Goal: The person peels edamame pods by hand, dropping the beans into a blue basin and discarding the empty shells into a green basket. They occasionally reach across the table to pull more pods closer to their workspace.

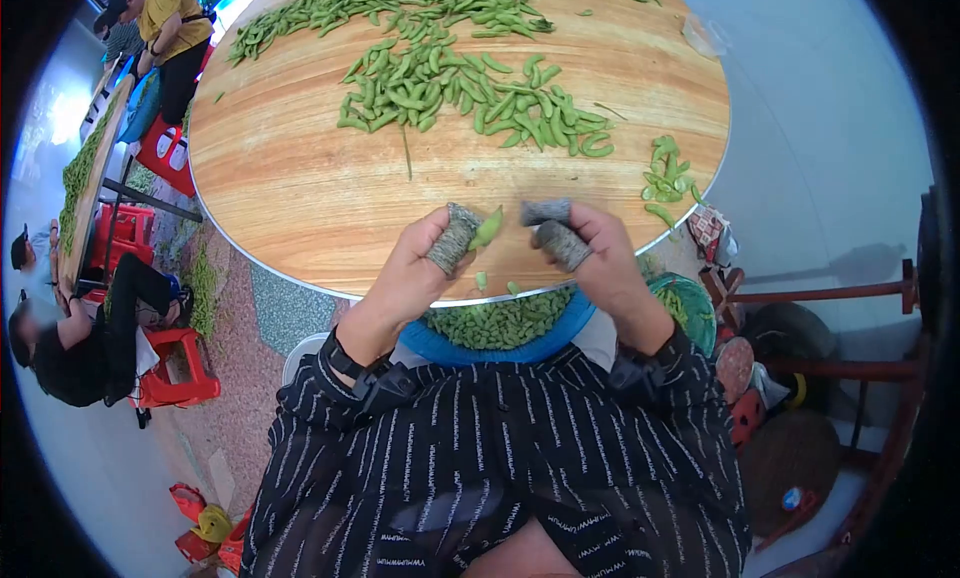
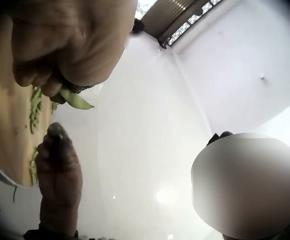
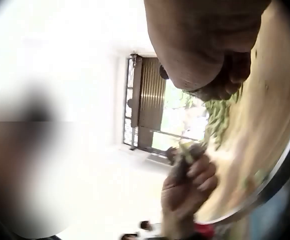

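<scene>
My left hand (image 1: 412, 263) pinches a green soybean pod (image 1: 487, 228) between its wrapped thumb and fingers, above the table's near edge. In the left wrist view the pod's (image 2: 79, 100) pointed end sticks out past the fingertips. My right hand (image 1: 608, 266) hovers a short way to the right, its wrapped thumb and forefinger parted with nothing seen between them. Grey ribbed covers (image 1: 565, 245) sheathe those digits. Below both hands a blue basin (image 1: 415, 340) holds many shelled beans (image 1: 500, 323). A few loose beans (image 1: 482, 280) lie at the table edge.
Heaps of pods (image 1: 430, 83) spread over the round wooden table (image 1: 290, 168). Empty-looking pods (image 1: 668, 173) lie at its right edge. A green basket (image 1: 690, 313) stands at lower right. Red stools (image 1: 180, 368) and other people (image 1: 75, 348) are on the left.
</scene>
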Available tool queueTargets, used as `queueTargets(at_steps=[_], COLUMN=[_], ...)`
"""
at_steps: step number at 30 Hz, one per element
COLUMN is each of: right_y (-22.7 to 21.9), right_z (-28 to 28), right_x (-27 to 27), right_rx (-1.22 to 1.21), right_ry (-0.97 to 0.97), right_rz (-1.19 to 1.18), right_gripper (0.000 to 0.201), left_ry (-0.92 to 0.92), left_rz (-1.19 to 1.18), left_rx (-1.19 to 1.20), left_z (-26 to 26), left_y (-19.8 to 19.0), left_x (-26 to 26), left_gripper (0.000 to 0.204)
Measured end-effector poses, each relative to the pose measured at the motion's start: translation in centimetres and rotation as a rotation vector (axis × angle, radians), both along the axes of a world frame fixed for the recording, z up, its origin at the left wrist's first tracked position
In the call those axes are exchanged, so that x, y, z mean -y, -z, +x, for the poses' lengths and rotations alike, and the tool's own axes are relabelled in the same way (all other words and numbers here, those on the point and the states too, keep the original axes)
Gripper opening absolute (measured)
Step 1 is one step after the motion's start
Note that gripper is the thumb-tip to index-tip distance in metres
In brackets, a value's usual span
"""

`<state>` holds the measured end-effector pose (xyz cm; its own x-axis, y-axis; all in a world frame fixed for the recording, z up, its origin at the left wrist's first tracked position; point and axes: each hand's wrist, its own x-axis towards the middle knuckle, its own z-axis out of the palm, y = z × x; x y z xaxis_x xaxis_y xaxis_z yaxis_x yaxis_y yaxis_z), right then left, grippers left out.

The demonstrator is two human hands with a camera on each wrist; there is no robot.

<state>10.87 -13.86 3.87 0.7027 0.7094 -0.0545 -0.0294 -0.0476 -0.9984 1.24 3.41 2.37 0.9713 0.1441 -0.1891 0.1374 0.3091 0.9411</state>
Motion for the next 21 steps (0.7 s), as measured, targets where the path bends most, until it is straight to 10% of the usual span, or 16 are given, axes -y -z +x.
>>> queueTargets(at_steps=[4, 21], right_y=[-0.2, 1.7], right_z=[-1.5, -1.7], right_x=[-0.6, -1.1], right_rx=[-0.122, -0.010], right_ry=[-0.079, -0.052], right_rz=[0.048, 0.098], right_gripper=[0.014, 0.009], left_ry=[0.002, 0.074], left_rz=[0.393, 0.546], left_rx=[0.165, 0.189], left_z=[-0.1, -0.3], left_y=[0.6, -0.7], left_x=[0.1, 1.2], left_gripper=[0.015, 0.016])
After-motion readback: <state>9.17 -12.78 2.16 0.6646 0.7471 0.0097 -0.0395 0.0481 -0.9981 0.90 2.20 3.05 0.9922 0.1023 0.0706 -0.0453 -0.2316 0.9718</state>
